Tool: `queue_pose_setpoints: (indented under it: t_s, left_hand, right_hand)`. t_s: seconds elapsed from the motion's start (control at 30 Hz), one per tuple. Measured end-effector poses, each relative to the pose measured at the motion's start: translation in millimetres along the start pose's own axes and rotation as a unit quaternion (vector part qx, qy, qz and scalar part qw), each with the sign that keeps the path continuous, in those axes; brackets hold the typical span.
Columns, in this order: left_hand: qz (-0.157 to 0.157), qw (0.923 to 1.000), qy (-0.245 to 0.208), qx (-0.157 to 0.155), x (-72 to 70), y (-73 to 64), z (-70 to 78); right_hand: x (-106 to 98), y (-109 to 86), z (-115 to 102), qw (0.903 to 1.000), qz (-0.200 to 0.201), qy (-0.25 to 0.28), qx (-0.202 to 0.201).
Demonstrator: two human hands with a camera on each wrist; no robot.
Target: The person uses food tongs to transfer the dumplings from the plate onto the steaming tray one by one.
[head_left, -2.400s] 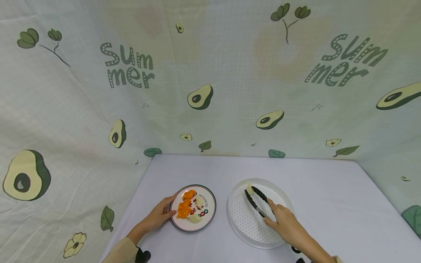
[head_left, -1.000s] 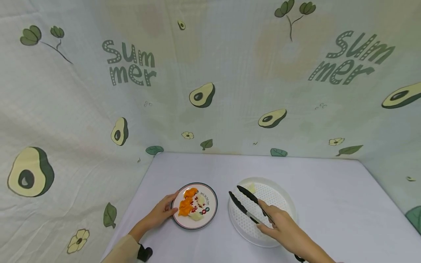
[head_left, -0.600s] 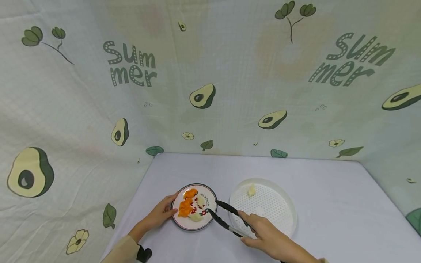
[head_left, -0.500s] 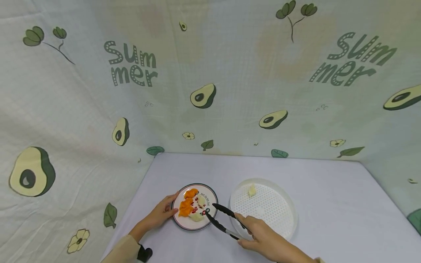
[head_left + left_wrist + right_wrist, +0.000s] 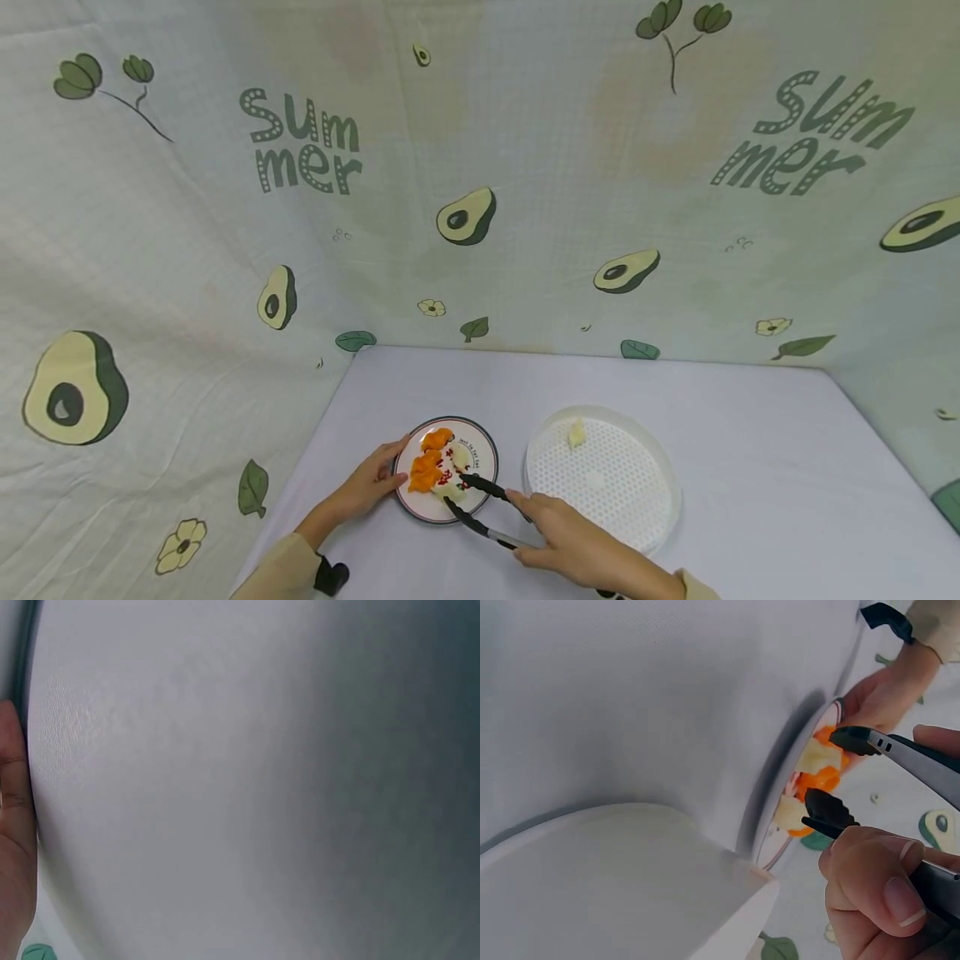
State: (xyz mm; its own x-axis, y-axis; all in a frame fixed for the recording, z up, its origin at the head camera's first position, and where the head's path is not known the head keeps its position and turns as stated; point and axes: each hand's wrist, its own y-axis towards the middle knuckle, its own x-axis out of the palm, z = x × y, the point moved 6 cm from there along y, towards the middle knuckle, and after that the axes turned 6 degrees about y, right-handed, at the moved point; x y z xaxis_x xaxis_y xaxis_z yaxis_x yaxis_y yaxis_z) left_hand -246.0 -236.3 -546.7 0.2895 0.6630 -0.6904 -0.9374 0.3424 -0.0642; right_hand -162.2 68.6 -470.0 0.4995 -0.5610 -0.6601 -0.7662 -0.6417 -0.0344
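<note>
My left hand [image 5: 369,482] grips the left rim of a small round plate [image 5: 487,457], thumb at its edge. Several orange dumpling-like pieces [image 5: 425,472] and pale ones [image 5: 459,456] lie on the plate. My right hand [image 5: 566,537] holds black-tipped tongs [image 5: 480,525], whose tips stand spread over the plate near the front pale piece [image 5: 442,491]. In the right wrist view the tongs [image 5: 911,765] show a gap between the tips, with pale and orange pieces beyond. The left wrist view has only the edge of my left hand [image 5: 15,832].
A round white perforated tray [image 5: 600,492] stands right of the plate, bearing one pale piece [image 5: 577,433] near its back left. A white cloth covers the table [image 5: 750,467]. Behind hangs a printed curtain [image 5: 525,142].
The tongs let go of a pale piece on the white tray, then moved left with my right hand until their tips came over the plate. My left hand stayed at the plate.
</note>
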Motion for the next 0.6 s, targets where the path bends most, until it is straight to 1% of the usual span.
queue_pose_setpoints:
  t_s: [0.27, 0.47, 0.6]
  left_hand:
    - [-0.001, 0.9998, -0.007, 0.021, 0.4, -1.5, 0.6]
    - [0.001, 0.9998, -0.007, 0.016, -0.1, -1.7, 0.0]
    - [0.001, 0.9999, -0.004, 0.014, -0.2, -1.6, 0.3]
  right_hand:
    - [10.0, 11.7, 3.8, 0.9997, -0.016, 0.003, 0.020]
    - [11.7, 14.5, 2.8, 0.9997, -0.016, -0.012, 0.011]
    - [12.7, 17.0, 2.4, 0.9997, -0.020, -0.008, 0.010]
